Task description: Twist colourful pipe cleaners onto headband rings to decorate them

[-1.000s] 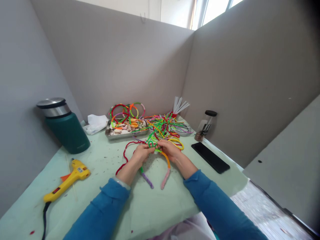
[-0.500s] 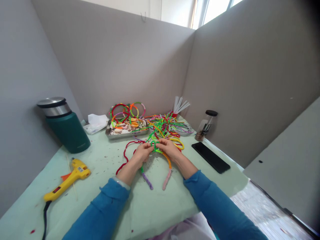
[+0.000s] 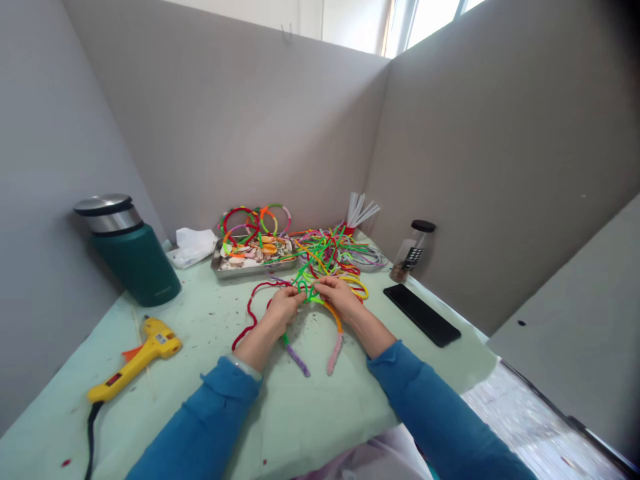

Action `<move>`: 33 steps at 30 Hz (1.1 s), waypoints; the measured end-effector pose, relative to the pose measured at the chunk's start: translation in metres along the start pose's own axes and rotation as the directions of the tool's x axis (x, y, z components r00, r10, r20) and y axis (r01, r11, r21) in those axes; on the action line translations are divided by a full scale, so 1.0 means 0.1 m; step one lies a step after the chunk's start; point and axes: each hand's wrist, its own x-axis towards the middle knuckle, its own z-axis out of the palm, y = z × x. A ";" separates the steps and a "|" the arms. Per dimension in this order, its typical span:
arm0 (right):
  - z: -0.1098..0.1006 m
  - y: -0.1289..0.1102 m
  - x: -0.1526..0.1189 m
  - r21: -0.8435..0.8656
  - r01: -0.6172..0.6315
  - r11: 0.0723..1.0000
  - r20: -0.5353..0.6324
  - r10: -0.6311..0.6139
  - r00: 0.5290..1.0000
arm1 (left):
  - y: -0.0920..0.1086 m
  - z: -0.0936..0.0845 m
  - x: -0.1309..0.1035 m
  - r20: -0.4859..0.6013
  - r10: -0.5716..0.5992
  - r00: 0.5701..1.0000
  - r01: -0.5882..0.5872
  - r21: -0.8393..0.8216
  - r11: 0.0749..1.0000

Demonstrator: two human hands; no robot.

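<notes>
Between my hands is a headband wrapped in coloured pipe cleaners, with its purple end and pink end pointing toward me. Green pipe cleaner loops stand up at the top of its curve. My left hand pinches the green pipe cleaner on the left side. On the right, the fingertips of my right hand are pinched together on the green loop beside the yellow and orange part. The fingers hide part of the band. A dark red pipe cleaner strand curves on the table left of my left hand.
A yellow glue gun and a green tumbler are at left. Behind my hands are a metal tray of shells with wrapped rings, and a pipe cleaner pile. A black phone and a clear jar are at right.
The green loops have shifted slightly left and spread a little apart between my fingers. Both ends of the headband have swung slightly right and up. My arms have barely moved.
</notes>
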 end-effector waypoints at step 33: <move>0.04 -0.03 -0.08 -0.114 -0.012 0.993 0.096 0.023 0.995 | 0.05 -0.05 -0.01 0.114 0.112 0.987 -0.100 -0.104 0.990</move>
